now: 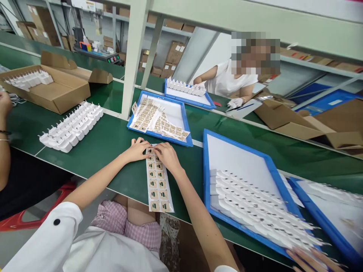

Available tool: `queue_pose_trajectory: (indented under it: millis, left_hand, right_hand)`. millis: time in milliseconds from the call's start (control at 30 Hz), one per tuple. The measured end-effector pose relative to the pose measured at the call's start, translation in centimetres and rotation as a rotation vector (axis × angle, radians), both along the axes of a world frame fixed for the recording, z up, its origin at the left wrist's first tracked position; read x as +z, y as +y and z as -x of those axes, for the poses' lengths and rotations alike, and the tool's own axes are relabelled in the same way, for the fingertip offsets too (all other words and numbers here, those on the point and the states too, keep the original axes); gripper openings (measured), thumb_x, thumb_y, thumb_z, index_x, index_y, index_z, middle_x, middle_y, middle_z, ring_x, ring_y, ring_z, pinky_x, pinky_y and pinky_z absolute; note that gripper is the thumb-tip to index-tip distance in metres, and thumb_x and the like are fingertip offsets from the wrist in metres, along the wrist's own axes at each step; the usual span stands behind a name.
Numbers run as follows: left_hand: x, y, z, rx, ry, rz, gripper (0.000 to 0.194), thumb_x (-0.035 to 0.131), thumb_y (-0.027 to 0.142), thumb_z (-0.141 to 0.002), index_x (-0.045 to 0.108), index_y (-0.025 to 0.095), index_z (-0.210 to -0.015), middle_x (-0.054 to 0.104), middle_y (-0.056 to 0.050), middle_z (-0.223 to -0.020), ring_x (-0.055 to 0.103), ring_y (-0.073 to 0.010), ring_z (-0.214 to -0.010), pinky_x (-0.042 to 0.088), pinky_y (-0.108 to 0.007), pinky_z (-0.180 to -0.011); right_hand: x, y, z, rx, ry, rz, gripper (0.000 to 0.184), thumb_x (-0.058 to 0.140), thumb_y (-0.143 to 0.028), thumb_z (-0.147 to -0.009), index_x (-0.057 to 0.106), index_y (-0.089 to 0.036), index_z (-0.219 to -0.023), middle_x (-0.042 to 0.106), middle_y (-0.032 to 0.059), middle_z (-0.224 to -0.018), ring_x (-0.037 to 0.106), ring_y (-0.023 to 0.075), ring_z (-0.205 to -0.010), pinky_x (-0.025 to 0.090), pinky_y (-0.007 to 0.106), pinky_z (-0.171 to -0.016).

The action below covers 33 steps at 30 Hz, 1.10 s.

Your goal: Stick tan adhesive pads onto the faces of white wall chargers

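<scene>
A white sheet of tan stickers with dark cut-outs [157, 185] lies on the green bench in front of me, its near end at the bench edge. My left hand [138, 150] has its fingers curled at the sheet's top left corner, pinching there. Just beside it, my right hand [168, 155] reaches across the top right of the sheet with fingertips closed on it. The fingertips partly cover the uppermost stickers. Beyond my hands, a blue-rimmed tray [187, 128] holds more sticker sheets [150, 113] and crumpled white strips.
White plastic parts in rows [72, 126] stand at left, near an open carton [61, 90]. A large blue-rimmed tray [205, 166] with similar parts is at right, a co-worker's hand [312, 258] at its corner. Another person [235, 81] sits opposite. A green post [133, 56] rises ahead.
</scene>
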State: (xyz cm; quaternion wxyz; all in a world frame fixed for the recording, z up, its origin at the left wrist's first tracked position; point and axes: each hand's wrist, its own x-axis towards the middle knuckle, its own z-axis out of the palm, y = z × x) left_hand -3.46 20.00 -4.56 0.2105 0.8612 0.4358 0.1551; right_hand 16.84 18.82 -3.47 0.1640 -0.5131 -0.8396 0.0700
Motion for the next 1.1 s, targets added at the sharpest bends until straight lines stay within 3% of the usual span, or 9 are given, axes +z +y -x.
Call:
queue_pose_trajectory:
  millis: [300, 500, 600, 700, 767, 867, 933, 1000, 1100]
  left_hand:
    - [0.0, -0.2, 0.2, 0.006, 0.012, 0.016, 0.045, 0.060, 0.043, -0.095, 0.063, 0.023, -0.135, 0.061, -0.011, -0.144, 0.039, -0.0370, -0.137, 0.027, -0.053, -0.105]
    - [-0.2, -0.1, 0.3, -0.011, 0.028, 0.043, 0.048, 0.059, 0.042, -0.095, 0.060, 0.027, -0.140, 0.055, -0.010, -0.154, 0.030, -0.0395, -0.149, 0.022, -0.062, -0.111]
    - [0.6, -0.2, 0.1, -0.011, 0.022, 0.030, 0.050, 0.063, 0.041, -0.093, 0.060, 0.026, -0.141, 0.055, -0.009, -0.155, 0.032, -0.0388, -0.150, 0.024, -0.062, -0.112]
    - [2.5, -1.6, 0.8, 0.064, -0.019, -0.053, 0.051, 0.074, 0.037, -0.086, 0.064, 0.027, -0.136, 0.057, -0.007, -0.153, 0.037, -0.0355, -0.148, 0.029, -0.055, -0.114]
    - [3.7, -3.8, 2.7, 0.207, -0.074, -0.157, 0.046, 0.071, 0.037, -0.089, 0.065, 0.028, -0.133, 0.062, -0.007, -0.146, 0.043, -0.0319, -0.142, 0.033, -0.049, -0.113]
    - [3.8, -8.9, 7.5, 0.588, -0.171, -0.336, 0.027, 0.055, 0.037, -0.099, 0.068, 0.024, -0.120, 0.071, -0.010, -0.121, 0.054, -0.0290, -0.125, 0.038, -0.046, -0.108]
    - [2.7, -12.3, 11.4, 0.891, -0.224, -0.434, 0.022, 0.049, 0.032, -0.101, 0.066, 0.020, -0.108, 0.068, -0.011, -0.110, 0.057, -0.0290, -0.113, 0.041, -0.048, -0.105]
    - [1.0, -14.7, 15.0, 1.159, -0.264, -0.512, 0.020, 0.052, 0.028, -0.097, 0.058, 0.018, -0.114, 0.061, -0.013, -0.113, 0.055, -0.0308, -0.114, 0.043, -0.051, -0.103]
    - [-0.9, -15.3, 18.8, 1.373, -0.292, -0.560, 0.041, 0.064, 0.024, -0.087, 0.049, 0.017, -0.124, 0.054, -0.015, -0.123, 0.054, -0.0308, -0.116, 0.044, -0.051, -0.105]
  right_hand:
    - [1.4, 0.0, 0.9, 0.063, -0.142, -0.076, 0.022, 0.050, -0.015, -0.096, 0.071, -0.017, -0.088, 0.071, 0.0158, -0.097, 0.059, 0.0305, -0.097, 0.043, 0.041, -0.083]
    - [2.2, -1.5, 0.6, 0.050, -0.090, -0.115, 0.021, 0.049, -0.016, -0.094, 0.064, -0.018, -0.079, 0.068, 0.0151, -0.089, 0.062, 0.0295, -0.091, 0.044, 0.040, -0.079]
    - [2.9, -2.3, -0.3, 0.021, 0.014, -0.135, 0.020, 0.049, -0.020, -0.093, 0.061, -0.019, -0.077, 0.068, 0.0125, -0.086, 0.064, 0.0277, -0.086, 0.047, 0.039, -0.077]
    - [3.4, -4.1, -1.2, -0.033, 0.190, -0.149, 0.023, 0.050, -0.031, -0.094, 0.062, -0.020, -0.078, 0.066, 0.0087, -0.080, 0.064, 0.0238, -0.074, 0.049, 0.036, -0.070]
    - [3.2, -6.2, -1.4, -0.127, 0.473, -0.057, 0.026, 0.056, -0.042, -0.092, 0.064, -0.021, -0.078, 0.064, 0.0054, -0.073, 0.060, 0.0214, -0.065, 0.048, 0.035, -0.064]
    - [2.1, -10.1, -1.1, -0.240, 0.901, 0.284, 0.034, 0.073, -0.054, -0.078, 0.066, -0.022, -0.069, 0.059, 0.0022, -0.064, 0.055, 0.0198, -0.060, 0.046, 0.033, -0.059]
    - [1.2, -12.6, -0.5, -0.287, 1.028, 0.469, 0.040, 0.080, -0.059, -0.070, 0.066, -0.022, -0.062, 0.056, 0.0020, -0.060, 0.053, 0.0191, -0.060, 0.045, 0.032, -0.057]
    - [0.4, -14.3, 0.3, -0.343, 1.106, 0.584, 0.045, 0.085, -0.062, -0.063, 0.066, -0.021, -0.060, 0.056, 0.0021, -0.060, 0.051, 0.0181, -0.060, 0.043, 0.031, -0.057]
    - [-0.5, -15.5, 1.3, -0.412, 1.164, 0.678, 0.052, 0.088, -0.066, -0.058, 0.067, -0.019, -0.060, 0.056, 0.0018, -0.060, 0.050, 0.0164, -0.060, 0.041, 0.029, -0.058]
